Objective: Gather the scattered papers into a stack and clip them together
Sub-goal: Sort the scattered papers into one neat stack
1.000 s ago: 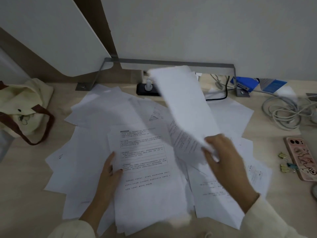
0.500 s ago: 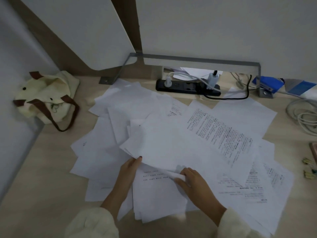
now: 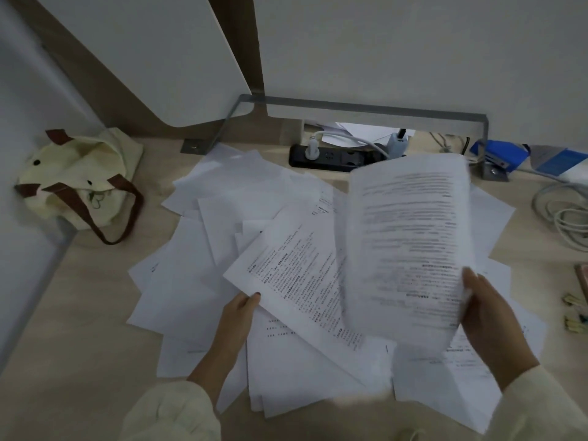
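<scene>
Right hand [image 3: 490,326] grips the raised sheet [image 3: 407,249] by one edge, left hand [image 3: 237,316] pinches the angled sheet [image 3: 296,281] atop the scattered papers [image 3: 191,281] on the desk [image 3: 79,313]; held one-sided, the raised sheet may fold or land askew.

Papers [image 3: 203,281] across the desk [image 3: 79,329]; bag [image 3: 79,179] left, power strip [image 3: 327,157] behind, cables [image 3: 566,218] right.

I read no text. Printed lines on the flat white paper sheet [image 3: 296,275] were too small to resolve; those on the raised white paper sheet [image 3: 410,237] were motion-blurred.
</scene>
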A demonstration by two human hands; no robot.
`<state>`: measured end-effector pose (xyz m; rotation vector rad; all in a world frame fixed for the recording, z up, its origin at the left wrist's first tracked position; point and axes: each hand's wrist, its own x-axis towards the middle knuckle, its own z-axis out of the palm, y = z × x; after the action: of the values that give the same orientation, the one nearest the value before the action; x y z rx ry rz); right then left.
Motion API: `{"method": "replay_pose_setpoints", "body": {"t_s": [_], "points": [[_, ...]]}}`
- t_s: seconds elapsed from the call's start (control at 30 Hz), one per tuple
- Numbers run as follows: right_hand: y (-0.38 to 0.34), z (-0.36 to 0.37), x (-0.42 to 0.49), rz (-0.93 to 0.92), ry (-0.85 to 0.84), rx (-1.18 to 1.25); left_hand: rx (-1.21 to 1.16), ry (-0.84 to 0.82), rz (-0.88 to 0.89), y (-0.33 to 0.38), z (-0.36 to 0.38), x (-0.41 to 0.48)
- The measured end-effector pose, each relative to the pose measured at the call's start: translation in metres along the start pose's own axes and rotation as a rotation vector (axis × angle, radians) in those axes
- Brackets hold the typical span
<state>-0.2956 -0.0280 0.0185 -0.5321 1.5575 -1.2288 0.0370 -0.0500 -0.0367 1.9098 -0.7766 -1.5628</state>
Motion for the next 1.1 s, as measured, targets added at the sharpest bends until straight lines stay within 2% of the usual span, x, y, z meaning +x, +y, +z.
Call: {"method": "replay_pose_setpoints", "body": {"t_s": [0.13, 0.23, 0.6, 0.67, 0.8, 0.87, 0.93, 1.0, 1.1], "points": [[0.015, -0.024, 0.007, 0.123, 0.122, -0.142, -0.016, -0.016, 0.010, 0.000, 0.001, -0.001], [0.026, -0.027, 0.001, 0.148, 0.177, -0.273, -0.008, -0.031, 0.011, -0.002, -0.001, 0.000], [0.027, -0.016, -0.005, 0.207, 0.124, -0.330, 0.012, -0.041, -0.021, -0.005, -0.006, 0.009], [0.025, -0.017, -0.004, 0.233, 0.079, -0.347, 0.005, -0.026, -0.030, -0.004, -0.008, 0.010], [0.020, -0.020, -0.007, 0.335, -0.158, -0.430, 0.006, 0.003, -0.007, 0.002, -0.013, 0.010], [0.015, -0.017, -0.006, 0.352, -0.212, -0.620, 0.030, 0.005, 0.022, 0.002, -0.016, 0.011], [0.008, -0.010, 0.000, 0.291, -0.170, -0.897, 0.073, 0.008, 0.061, 0.004, -0.020, 0.012], [0.000, -0.002, 0.007, 0.155, -0.105, -1.186, 0.096, 0.014, 0.099, 0.004, -0.023, 0.013], [-0.015, 0.017, 0.017, -0.158, -0.093, -1.545, 0.096, 0.022, 0.134, 0.007, -0.024, 0.015]]}}
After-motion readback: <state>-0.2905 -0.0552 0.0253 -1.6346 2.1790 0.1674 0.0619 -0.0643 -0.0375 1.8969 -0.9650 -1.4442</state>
